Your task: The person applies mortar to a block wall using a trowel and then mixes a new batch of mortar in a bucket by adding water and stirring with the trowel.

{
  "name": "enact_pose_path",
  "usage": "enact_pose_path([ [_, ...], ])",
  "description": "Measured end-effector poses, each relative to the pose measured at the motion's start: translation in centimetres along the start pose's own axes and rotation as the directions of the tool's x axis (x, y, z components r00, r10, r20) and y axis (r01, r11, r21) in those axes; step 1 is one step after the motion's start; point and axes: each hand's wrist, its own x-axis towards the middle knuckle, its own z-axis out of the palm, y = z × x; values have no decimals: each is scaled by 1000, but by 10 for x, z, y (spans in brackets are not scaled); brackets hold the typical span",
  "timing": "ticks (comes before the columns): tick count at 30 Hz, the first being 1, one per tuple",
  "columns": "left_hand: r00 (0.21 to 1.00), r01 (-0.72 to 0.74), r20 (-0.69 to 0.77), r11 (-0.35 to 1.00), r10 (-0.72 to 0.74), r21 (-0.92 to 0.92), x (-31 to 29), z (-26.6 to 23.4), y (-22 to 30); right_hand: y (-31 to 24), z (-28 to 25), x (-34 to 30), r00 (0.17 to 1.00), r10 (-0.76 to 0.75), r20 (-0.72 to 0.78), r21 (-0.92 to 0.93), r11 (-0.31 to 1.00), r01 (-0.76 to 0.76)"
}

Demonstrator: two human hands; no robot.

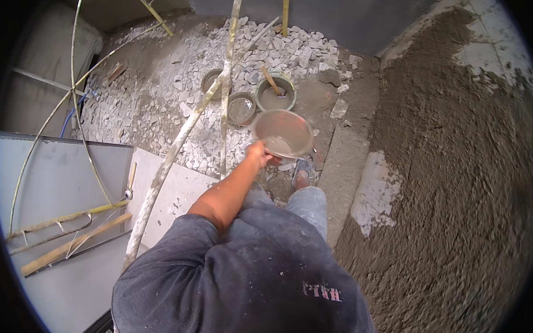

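Observation:
My left hand [258, 154] is closed on the near rim of an orange bucket [282, 132], its inside coated with grey mortar residue. The bucket is tilted so that its mouth faces me, and it is slightly blurred. Just beyond it stands a green-rimmed bucket [291, 103] with grey mix inside and a wooden-handled tool [269, 78] leaning in it. A smaller bucket [241, 109] with wet grey contents sits to the left of that one. My right hand and arm do not show.
White rubble [181, 99] covers the floor ahead. Whitish, stained poles [185, 131] cross upright on my left, near pale panels [61, 168] and a wooden strip [76, 245]. Another bucket [209, 81] is partly behind a pole. Rough mortar [453, 190] covers the surface at right.

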Motion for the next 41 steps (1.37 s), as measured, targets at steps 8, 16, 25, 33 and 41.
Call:
enact_pose_path([
  [8, 912, -333, -379, 821, 155, -464, 104, -62, 72, -169, -29, 142, 985, -173, 6, -144, 975, 172],
  [16, 895, -205, -315, 917, 317, 341, 159, -6, 26, -360, 60, 253, 766, -620, 171, -360, 685, 634],
  [25, 788, -434, -114, 677, 605, 595, 372, -38, 8, -539, 334, 361, 336, -763, 552, -334, 167, 928],
  [33, 262, -444, -61, 176, 963, 878, 471, -60, 78, -598, 529, 518, 178, -719, 672, -357, -103, 928],
  [41, 448, -164, -371, 483, 813, 860, 539, -140, 114, -618, 566, 531, 283, -538, 794, -333, 6, 943],
])
